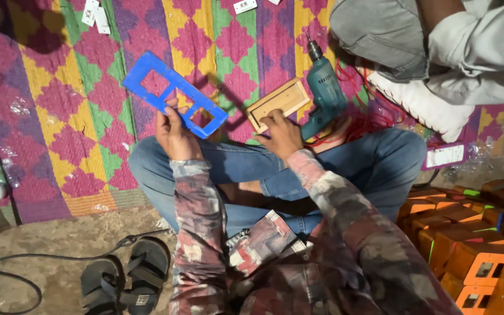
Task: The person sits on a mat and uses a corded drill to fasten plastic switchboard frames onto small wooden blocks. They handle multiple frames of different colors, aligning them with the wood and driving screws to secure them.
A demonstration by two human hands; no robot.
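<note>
The blue plate [173, 93] is a long flat plastic frame with square cut-outs, held up above the patterned mat [59, 116]. Its long axis runs on a diagonal, from upper left, away from the person, down to lower right, toward the knees. The left hand [175, 137] grips it at that lower right end, fingers clamped on the edge beside the last cut-out, so nearly the whole length of the plate juts up and to the left from the grip. The flat face is turned toward the camera.

Just right of the plate's near end lies the wooden box [279, 104], a shallow rectangular frame with its open side up, its long axis tilted from lower left to upper right. The right hand [282, 135] is closed on the box's lower left end, thumb over the rim. The two held things are near each other but apart; the plate's gripped end is the part nearest the box.

Beside the box, touching or just next to the right hand, a teal drill [325, 93] rests with its bit pointing up and away, among red wire [351, 125]. The person sits cross-legged in jeans [374, 163]. Another person's shoe [421, 102] is at upper right, orange boxes [468, 245] at lower right, sandals [126, 280] at lower left.
</note>
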